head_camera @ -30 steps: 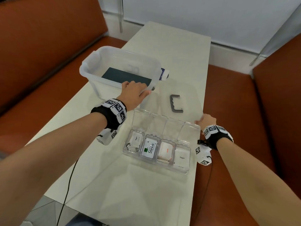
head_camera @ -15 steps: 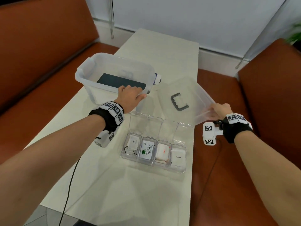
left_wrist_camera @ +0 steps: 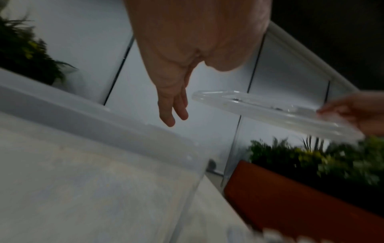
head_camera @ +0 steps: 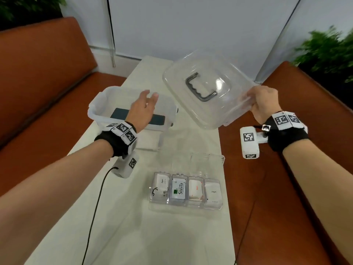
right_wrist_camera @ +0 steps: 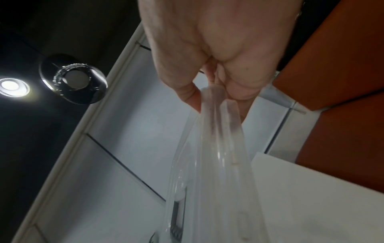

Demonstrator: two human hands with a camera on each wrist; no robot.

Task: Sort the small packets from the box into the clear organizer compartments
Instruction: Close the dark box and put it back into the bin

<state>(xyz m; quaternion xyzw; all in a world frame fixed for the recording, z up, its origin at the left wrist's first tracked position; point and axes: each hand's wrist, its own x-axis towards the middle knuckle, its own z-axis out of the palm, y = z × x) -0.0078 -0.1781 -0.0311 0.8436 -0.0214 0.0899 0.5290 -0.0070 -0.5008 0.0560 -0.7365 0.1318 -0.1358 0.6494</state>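
Observation:
The clear organizer (head_camera: 186,204) lies open near the table's front, with a packet in each of its front compartments, one labelled Stevia (head_camera: 179,188). Behind it stands the translucent box (head_camera: 99,109) with a dark flat object (head_camera: 119,114) inside. My right hand (head_camera: 262,104) grips the edge of the clear box lid (head_camera: 202,111), which has a dark handle (head_camera: 200,88), and holds it tilted in the air right of the box. The wrist view shows the lid's edge (right_wrist_camera: 218,131) pinched by the right hand (right_wrist_camera: 212,82). My left hand (head_camera: 144,108) hovers open above the box; its fingers (left_wrist_camera: 172,106) are straight.
The narrow white table (head_camera: 133,226) runs between two orange benches (head_camera: 47,92). A black cable (head_camera: 95,207) trails from the left wrist camera. Plants (head_camera: 328,50) stand behind the right bench. The organizer's own clear lid (head_camera: 200,159) lies flipped back.
My right hand has lifted the box lid off the table, up and away to the right. My left hand has left the box's rim and risen above it, fingers spread.

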